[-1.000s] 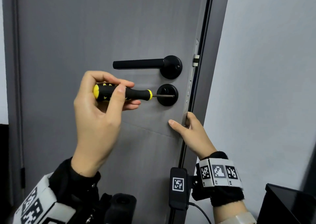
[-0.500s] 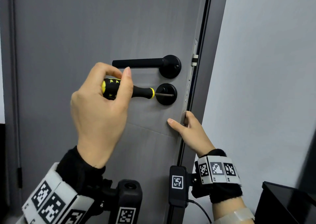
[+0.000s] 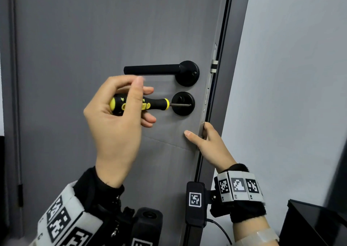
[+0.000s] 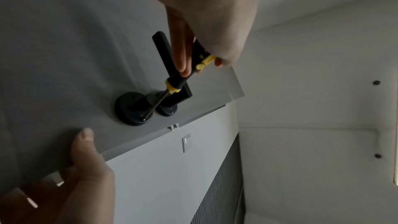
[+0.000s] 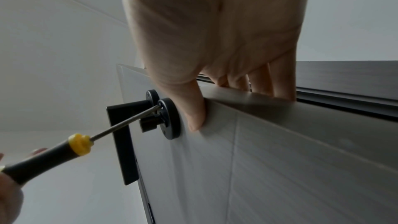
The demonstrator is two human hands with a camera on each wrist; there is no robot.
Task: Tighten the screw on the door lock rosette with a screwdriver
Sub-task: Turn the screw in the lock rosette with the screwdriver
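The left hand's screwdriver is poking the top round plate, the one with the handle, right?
No. The screwdriver in the left hand pokes the lower round plate, under the handle; the head view shows it.

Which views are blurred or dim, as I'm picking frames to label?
Head view: sharp, evenly lit; only a raised fingertip of the left hand smears. Left wrist view: dim, yet the screwdriver reads clearly. Right wrist view: the right hand gripping the door looks soft.
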